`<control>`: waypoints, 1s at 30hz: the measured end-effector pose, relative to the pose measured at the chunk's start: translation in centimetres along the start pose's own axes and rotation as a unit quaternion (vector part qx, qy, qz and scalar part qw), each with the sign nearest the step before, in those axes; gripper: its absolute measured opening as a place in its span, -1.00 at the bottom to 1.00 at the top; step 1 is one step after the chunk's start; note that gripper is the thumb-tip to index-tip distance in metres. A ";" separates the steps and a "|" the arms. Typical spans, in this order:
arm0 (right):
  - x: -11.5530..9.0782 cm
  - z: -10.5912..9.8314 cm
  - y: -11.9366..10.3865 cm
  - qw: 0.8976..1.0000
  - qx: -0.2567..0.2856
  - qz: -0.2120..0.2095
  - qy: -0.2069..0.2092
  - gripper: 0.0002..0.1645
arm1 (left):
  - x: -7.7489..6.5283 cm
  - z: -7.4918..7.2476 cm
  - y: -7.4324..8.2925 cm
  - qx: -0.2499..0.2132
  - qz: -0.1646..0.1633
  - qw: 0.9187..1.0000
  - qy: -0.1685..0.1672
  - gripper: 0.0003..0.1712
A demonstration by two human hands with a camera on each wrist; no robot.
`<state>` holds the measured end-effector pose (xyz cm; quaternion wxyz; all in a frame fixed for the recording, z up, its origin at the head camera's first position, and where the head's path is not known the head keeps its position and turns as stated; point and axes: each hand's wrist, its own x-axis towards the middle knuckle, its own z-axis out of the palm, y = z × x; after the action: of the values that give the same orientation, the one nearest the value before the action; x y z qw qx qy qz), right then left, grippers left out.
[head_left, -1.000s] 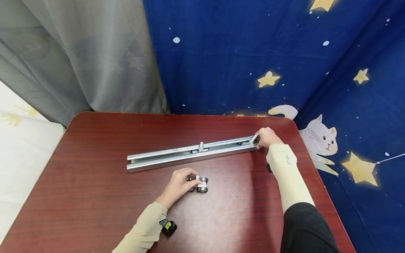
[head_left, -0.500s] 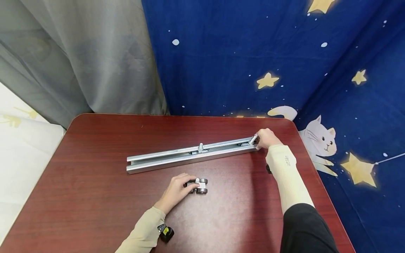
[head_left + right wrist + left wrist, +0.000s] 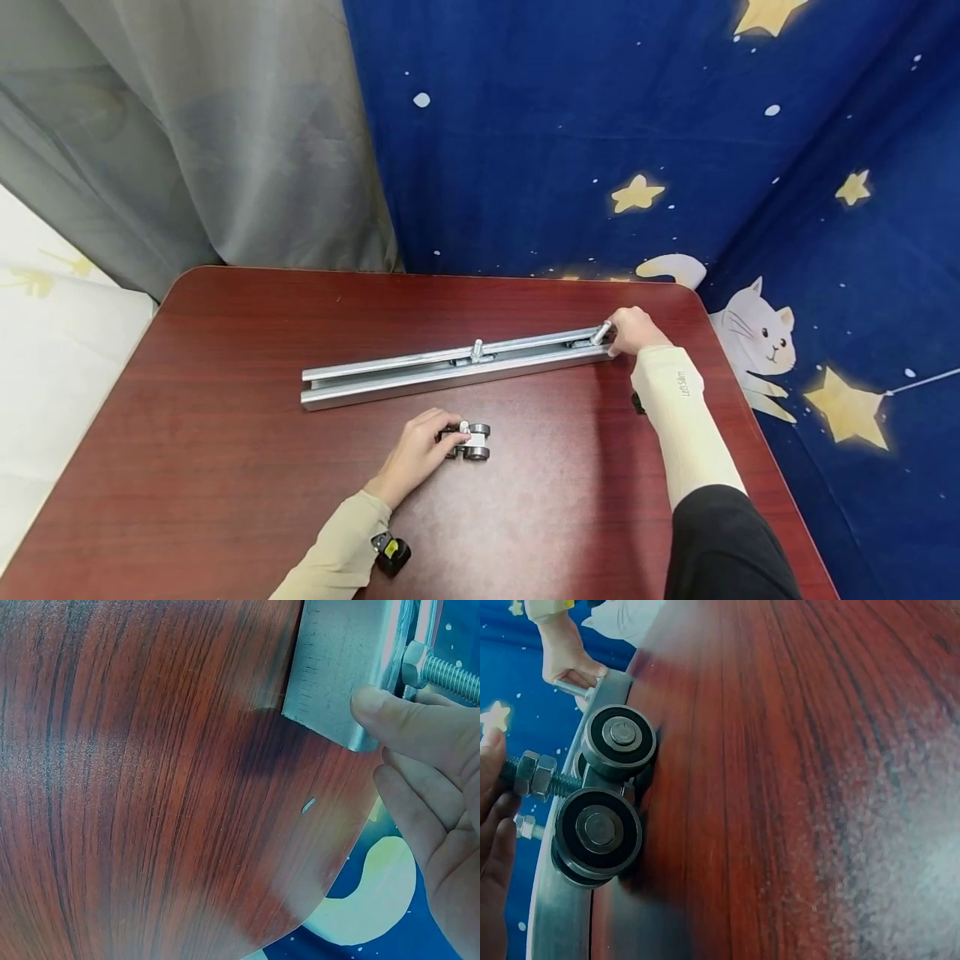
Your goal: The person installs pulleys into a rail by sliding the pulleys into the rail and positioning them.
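Front of centre on the table, my left hand (image 3: 412, 450) pinches the upright bolt of a small four-wheeled roller trolley (image 3: 477, 440). In the left wrist view its dark bearing wheels (image 3: 600, 831) and the nuts on its threaded bolt (image 3: 534, 774) show large. Behind it, a long silver metal channel rail (image 3: 390, 383) lies slanted, slot up. Two more trolleys sit inside, their bolts sticking up: one near the middle (image 3: 477, 351), one near the right end (image 3: 600, 333). My right hand (image 3: 637, 332) holds that right end, thumb (image 3: 371, 705) on the rail's side wall.
The reddish-brown wooden table (image 3: 225, 467) has a rounded far edge just behind the rail. A grey curtain (image 3: 247, 133) and a blue star-patterned curtain (image 3: 525, 150) hang behind it. A tiny pale scrap (image 3: 308, 805) lies near the rail's end.
My left hand has shifted slightly left and towards me with the trolley, and more of its bolt now shows. The right hand and the rail have stayed in place.
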<state>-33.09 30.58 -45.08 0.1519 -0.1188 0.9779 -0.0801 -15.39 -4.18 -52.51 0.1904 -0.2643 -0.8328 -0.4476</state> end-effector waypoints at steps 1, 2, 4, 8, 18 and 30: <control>0.0 0.0 -0.1 1.000 0.000 0.000 -0.002 -0.70 | -0.1 -0.1 -0.1 0.005 -0.001 1.000 0.004 -0.83; 0.1 -0.1 -0.2 1.000 0.002 0.000 -0.003 -0.70 | -0.1 -0.3 -0.1 0.009 -0.003 1.000 0.009 -0.82; 0.2 -0.1 -0.3 1.000 0.006 -0.001 -0.004 -0.70 | -0.3 -0.6 -0.2 0.012 -0.006 1.000 0.019 -0.82; 0.2 0.0 -0.4 1.000 0.007 -0.004 -0.001 -0.69 | -0.5 -1.7 -0.5 0.010 -0.014 0.999 0.040 -0.81; -0.2 0.0 -0.4 1.000 -0.005 -0.016 -0.001 -0.69 | -2.6 -5.2 -2.0 0.036 -0.083 0.991 0.094 -0.77; -0.2 0.1 -0.3 0.999 -0.016 -0.029 0.007 -0.66 | -4.8 -9.7 -3.4 0.064 -0.115 0.977 0.167 -0.74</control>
<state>-32.79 30.38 -45.08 0.1404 -0.1493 0.9763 -0.0699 -12.91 -15.24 -52.22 0.2906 -0.0754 -0.8410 -0.4500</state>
